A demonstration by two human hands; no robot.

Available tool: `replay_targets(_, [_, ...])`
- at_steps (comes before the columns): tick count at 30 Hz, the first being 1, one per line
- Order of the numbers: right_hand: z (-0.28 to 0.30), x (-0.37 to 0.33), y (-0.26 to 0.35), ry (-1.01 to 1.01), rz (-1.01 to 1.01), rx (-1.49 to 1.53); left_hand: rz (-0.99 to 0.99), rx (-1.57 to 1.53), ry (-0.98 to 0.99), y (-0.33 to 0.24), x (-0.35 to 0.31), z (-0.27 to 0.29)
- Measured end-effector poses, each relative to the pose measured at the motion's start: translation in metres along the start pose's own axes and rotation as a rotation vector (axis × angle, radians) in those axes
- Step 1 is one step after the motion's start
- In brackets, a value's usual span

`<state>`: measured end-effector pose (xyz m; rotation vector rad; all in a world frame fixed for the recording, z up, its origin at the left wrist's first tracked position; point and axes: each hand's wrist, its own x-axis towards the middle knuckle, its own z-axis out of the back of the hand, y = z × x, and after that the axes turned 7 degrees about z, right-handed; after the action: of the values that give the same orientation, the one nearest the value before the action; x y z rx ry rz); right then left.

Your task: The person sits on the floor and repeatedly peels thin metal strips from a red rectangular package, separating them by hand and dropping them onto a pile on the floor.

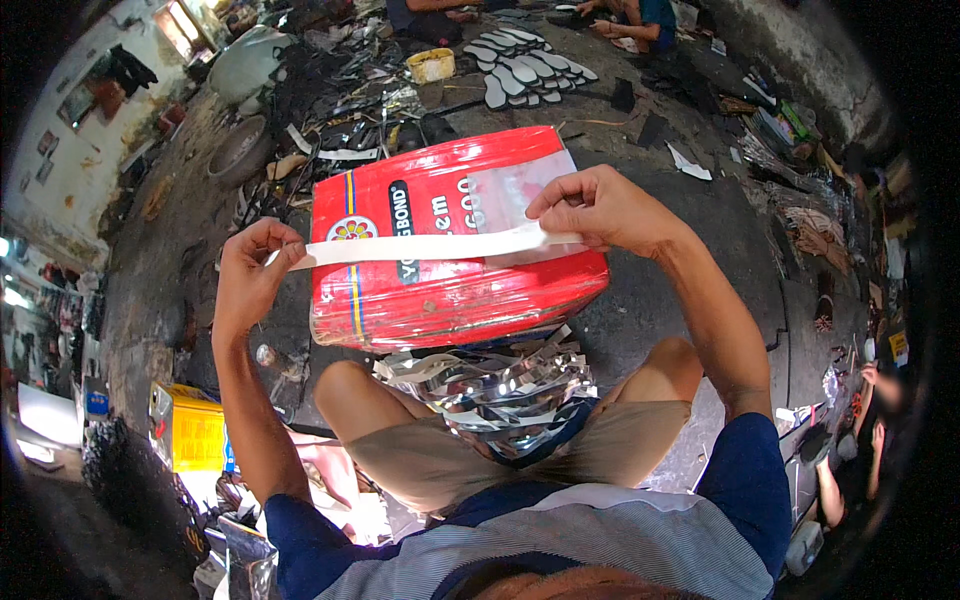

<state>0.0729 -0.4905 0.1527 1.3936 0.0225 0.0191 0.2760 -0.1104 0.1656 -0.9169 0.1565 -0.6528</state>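
A long white strip is stretched level across the top of a red box in front of me. Its left end is pinched between the thumb and fingers of my left hand, just off the box's left side. Toward the other end, my right hand grips the strip over the box's right part, thumb against fingers. Under that hand a pale translucent sheet lies on the box. A heap of shiny silver strips rests in my lap, between my knees and the box.
Several insole-shaped pieces lie on the floor ahead, beside a yellow tub. A grey basin stands at the left. A yellow container is by my left elbow. Other people sit at the far side and lower right. Scraps litter the floor.
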Motion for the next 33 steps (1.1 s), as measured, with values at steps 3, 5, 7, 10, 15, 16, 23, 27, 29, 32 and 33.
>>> replay_targets(3, [-0.002,0.006,-0.007,-0.076,-0.060,0.023,-0.027,0.043,-0.036,0.012,0.010,0.004])
replay_targets(5, [-0.004,0.003,-0.010,-0.102,-0.014,-0.153,-0.004,0.194,-0.091,0.008,0.012,0.000])
replay_targets(7, [-0.008,0.002,-0.013,-0.112,0.055,-0.421,0.065,0.490,-0.181,-0.004,0.010,-0.002])
replay_targets(10, [-0.025,0.003,-0.019,-0.129,0.357,-0.874,-0.385,0.754,-0.413,-0.023,0.011,-0.029])
replay_targets(15, [-0.036,0.000,-0.011,-0.207,0.268,-0.979,-0.473,0.176,-0.035,-0.069,0.028,-0.142])
replay_targets(16, [-0.038,0.000,-0.004,-0.224,0.214,-0.977,-0.501,0.132,0.045,-0.076,0.032,-0.162])
replay_targets(23, [-0.008,-0.006,-0.019,-0.461,0.377,-0.990,-0.385,-0.168,0.128,-0.081,0.063,-0.227])
replay_targets(27, [-0.006,-0.017,-0.020,-0.400,0.419,-1.105,-0.423,-0.076,0.035,-0.081,0.054,-0.232])
replay_targets(29, [-0.006,-0.020,-0.016,-0.353,0.447,-1.161,-0.457,-0.037,0.004,-0.079,0.053,-0.234])
replay_targets(32, [-0.007,-0.023,-0.019,-0.344,0.442,-1.160,-0.495,-0.011,-0.029,-0.077,0.049,-0.237])
replay_targets(33, [-0.005,-0.024,-0.019,-0.342,0.456,-1.171,-0.507,-0.018,-0.038,-0.076,0.047,-0.239])
